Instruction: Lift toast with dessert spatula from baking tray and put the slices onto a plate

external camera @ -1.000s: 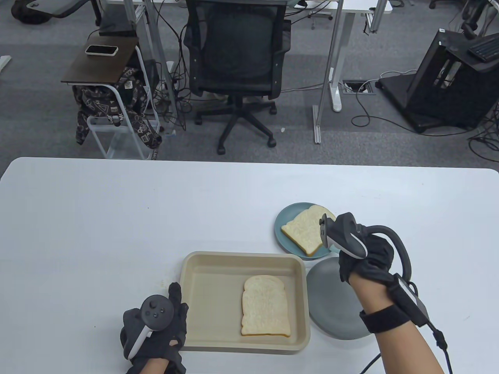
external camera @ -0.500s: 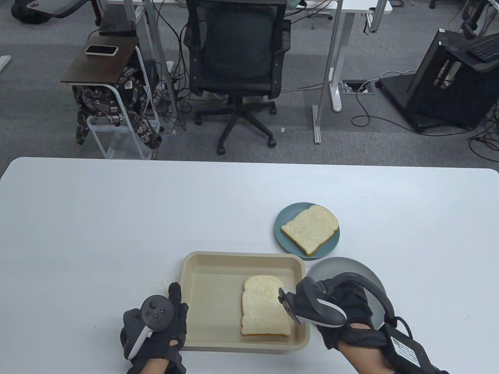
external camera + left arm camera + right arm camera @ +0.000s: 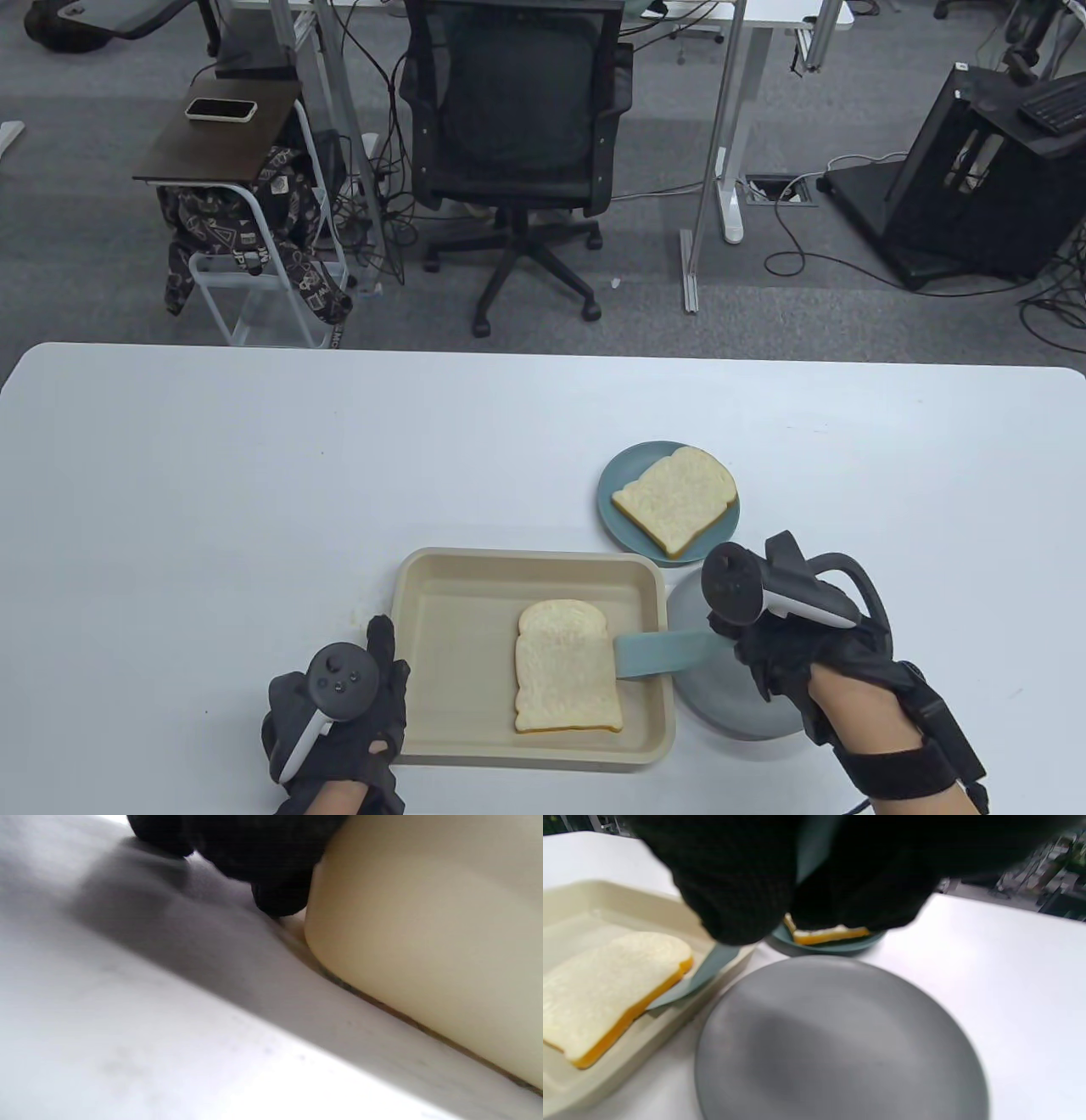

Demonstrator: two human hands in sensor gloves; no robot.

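Now your right hand point(image 3: 789, 645) clenches the handle of the teal dessert spatula point(image 3: 657, 652) and holds its flat blade low, so it can slide under the toast point(image 3: 564, 666) from that slice's right edge. The toast lies in the beige baking tray point(image 3: 441, 594), soft and pale with an orange crust. Your left hand point(image 3: 339, 722) rests relaxed with straight fingers against the tray's left corner, probably to stop it sliding. Right of the tray waits a smooth round grey plate point(image 3: 840, 1043); beyond it, a teal plate point(image 3: 619, 501) already carries one slice.
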